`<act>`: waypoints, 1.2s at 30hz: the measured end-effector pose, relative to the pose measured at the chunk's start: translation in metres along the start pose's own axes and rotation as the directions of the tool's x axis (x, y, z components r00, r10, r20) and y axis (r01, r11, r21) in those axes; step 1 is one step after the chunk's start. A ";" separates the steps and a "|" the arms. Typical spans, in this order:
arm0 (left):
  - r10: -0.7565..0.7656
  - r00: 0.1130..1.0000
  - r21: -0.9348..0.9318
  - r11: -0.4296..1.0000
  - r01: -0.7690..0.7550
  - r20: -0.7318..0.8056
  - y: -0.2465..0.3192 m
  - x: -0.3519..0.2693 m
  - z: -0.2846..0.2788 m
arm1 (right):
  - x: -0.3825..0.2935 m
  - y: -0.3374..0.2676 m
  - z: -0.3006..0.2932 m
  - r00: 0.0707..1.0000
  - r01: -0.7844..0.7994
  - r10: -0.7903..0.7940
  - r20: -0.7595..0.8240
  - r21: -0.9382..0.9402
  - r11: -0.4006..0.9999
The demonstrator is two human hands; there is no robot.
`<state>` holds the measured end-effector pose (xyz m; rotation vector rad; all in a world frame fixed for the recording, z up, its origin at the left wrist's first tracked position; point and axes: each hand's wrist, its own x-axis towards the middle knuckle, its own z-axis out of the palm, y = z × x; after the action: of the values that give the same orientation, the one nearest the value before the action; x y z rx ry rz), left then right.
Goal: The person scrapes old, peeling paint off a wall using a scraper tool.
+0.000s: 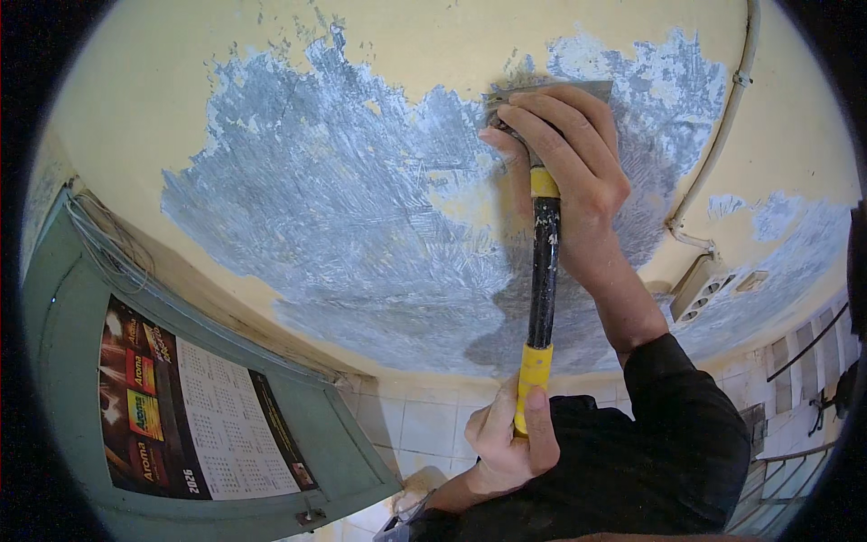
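A long-handled wall scraper (544, 271) with a black shaft and yellow collars stands before me, its metal blade (589, 88) against the wall. My left hand (511, 433) is closed around the yellow lower end of the handle. Higher up, my right hand (576, 146) grips the scraper's head, fingers over the blade and thumb on the left side. These fingers hide much of the blade and its clamp. Behind the tool, the cream-painted wall (433, 34) shows a wide stripped patch (325, 203) of grey-white plaster with ragged edges. Scraps of cream paint remain near its middle.
A green door (345, 433) with a calendar (237, 420) is at lower left, loose cables (115, 230) along its top. At right, a conduit pipe (718, 149) runs down to a socket strip (701, 288) beside a wall switch (752, 280). White tiles (427, 427) line the lower wall.
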<state>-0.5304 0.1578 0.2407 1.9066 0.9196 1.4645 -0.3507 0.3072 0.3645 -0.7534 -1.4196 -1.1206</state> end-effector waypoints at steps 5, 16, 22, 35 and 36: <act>-0.089 0.996 -0.071 0.994 0.088 -0.010 -0.007 0.011 -0.003 | 0.009 0.001 0.008 0.999 0.035 -0.035 -0.034 -0.007 0.999; -0.001 0.999 -0.059 0.998 -0.001 -0.032 -0.005 0.006 -0.005 | 0.004 -0.008 0.003 1.000 -0.012 0.011 -0.017 -0.018 1.000; -0.010 0.999 -0.019 1.000 0.009 -0.039 -0.012 0.018 -0.008 | 0.012 -0.003 0.015 0.999 0.035 -0.036 -0.038 -0.019 0.999; 0.111 0.993 0.032 0.993 -0.110 -0.034 -0.014 0.006 -0.016 | 0.003 -0.012 0.009 1.000 -0.010 0.010 -0.005 -0.007 1.000; 0.039 0.999 -0.008 0.999 -0.040 -0.030 -0.008 0.008 -0.017 | 0.003 -0.012 0.008 1.000 -0.012 0.012 -0.002 -0.010 1.000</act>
<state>-0.5471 0.1690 0.2436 1.9112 0.8921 1.5214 -0.3647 0.3099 0.3656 -0.7667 -1.4073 -1.1201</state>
